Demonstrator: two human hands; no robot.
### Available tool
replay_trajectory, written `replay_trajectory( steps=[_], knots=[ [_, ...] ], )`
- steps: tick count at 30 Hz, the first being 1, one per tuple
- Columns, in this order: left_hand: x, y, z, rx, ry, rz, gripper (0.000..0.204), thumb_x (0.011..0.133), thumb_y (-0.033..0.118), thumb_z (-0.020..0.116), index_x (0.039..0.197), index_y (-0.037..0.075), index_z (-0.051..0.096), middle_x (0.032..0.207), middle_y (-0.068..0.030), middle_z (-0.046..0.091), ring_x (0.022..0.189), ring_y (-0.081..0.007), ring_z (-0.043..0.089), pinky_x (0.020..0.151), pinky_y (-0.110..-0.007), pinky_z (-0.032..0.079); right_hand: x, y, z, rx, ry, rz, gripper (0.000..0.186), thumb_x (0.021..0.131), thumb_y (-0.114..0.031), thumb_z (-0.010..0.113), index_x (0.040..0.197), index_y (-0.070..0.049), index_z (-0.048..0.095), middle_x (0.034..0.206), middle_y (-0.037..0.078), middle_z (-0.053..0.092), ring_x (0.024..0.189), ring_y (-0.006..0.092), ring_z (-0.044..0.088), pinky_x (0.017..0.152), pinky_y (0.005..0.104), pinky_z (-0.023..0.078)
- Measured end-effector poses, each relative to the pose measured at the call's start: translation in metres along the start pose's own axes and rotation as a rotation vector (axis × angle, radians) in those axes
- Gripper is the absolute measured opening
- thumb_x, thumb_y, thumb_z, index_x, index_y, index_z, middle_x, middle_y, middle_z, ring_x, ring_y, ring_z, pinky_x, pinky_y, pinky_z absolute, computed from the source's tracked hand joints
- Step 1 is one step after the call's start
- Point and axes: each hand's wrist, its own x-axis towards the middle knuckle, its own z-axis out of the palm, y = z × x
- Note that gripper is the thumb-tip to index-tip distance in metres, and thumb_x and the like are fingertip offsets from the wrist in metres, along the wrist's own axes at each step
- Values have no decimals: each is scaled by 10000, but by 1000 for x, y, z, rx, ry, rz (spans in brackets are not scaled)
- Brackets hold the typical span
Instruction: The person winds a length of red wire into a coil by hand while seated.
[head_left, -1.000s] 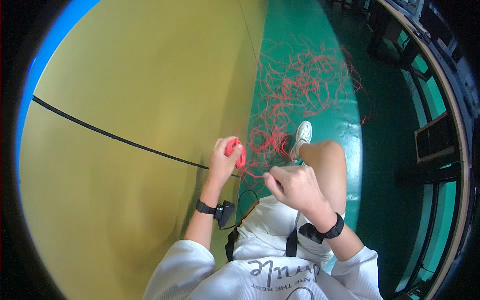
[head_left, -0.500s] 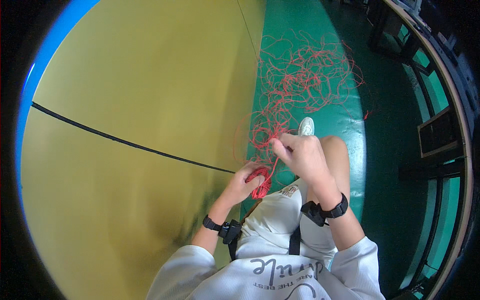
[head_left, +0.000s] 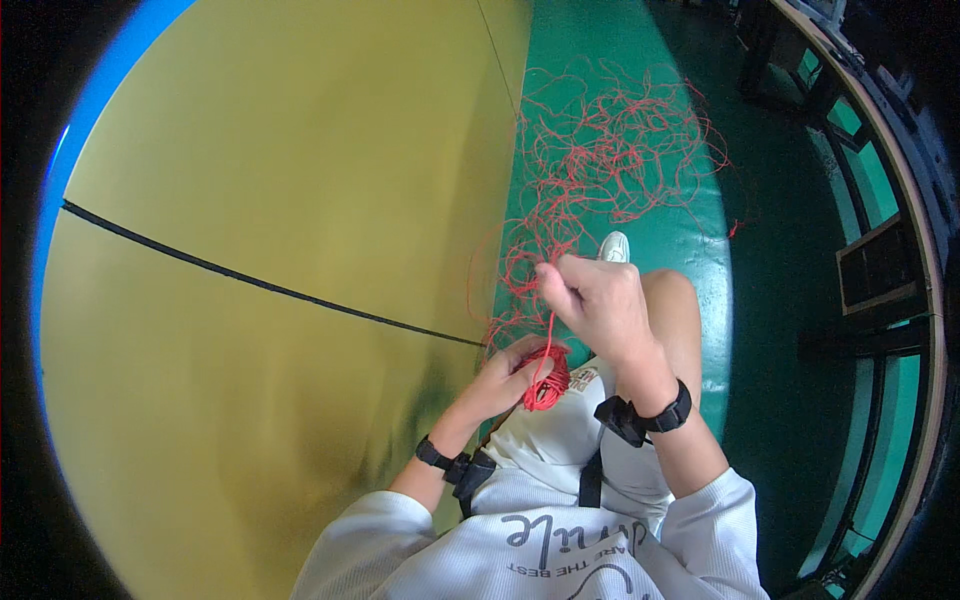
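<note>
A wound ball of red cord (head_left: pixel 548 388) sits in my left hand (head_left: pixel 510 376), whose fingers and thumb wrap its near side. From the ball a taut strand of red cord (head_left: pixel 550 332) runs up to my right hand (head_left: pixel 598 300). That hand is closed on the strand, thumb against the curled fingers, a little above and to the right of the ball. Beyond both hands a loose tangle of red cord (head_left: pixel 625 150) spreads over the green floor, its near loops reaching back to my hands.
On the left stands a large yellow panel (head_left: pixel 270 160) with a black line across it. My white shoe (head_left: pixel 615 247) and bent knee are just past my right hand. A desk edge with dark frames (head_left: pixel 875 265) lines the far right. Green floor (head_left: pixel 700 330) lies between.
My left hand has shifted right with the ball, which has turned in its grip. The right hand has moved slightly left and still pinches the strand.
</note>
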Motion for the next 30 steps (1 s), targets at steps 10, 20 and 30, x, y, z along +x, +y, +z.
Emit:
replay_trajectory(
  steps=[10,20,30],
  knots=[
    [2,-7,11,24,-3,32,340,1028,251,468,1202,-22,572,1065,-61,603,993,-140,569,901,-280,454,-13,28,22,-1,60,200,335,903,-208,636,637,-24,551,525,185,517,500,377,560,460,438,440],
    [1,-5,13,100,87,251,393,1060,274,355,1268,-18,515,1200,-108,571,1113,-160,532,993,-297,411,-34,47,38,-14,14,376,373,937,-271,577,654,-27,589,559,203,553,526,389,580,504,461,460],
    [1,-2,11,27,226,303,427,1014,277,476,1334,-3,435,1243,-101,522,1178,-201,499,1040,-336,372,-48,50,52,70,-99,502,390,955,-289,529,700,-4,609,654,234,594,642,429,602,594,502,474]
  ],
)
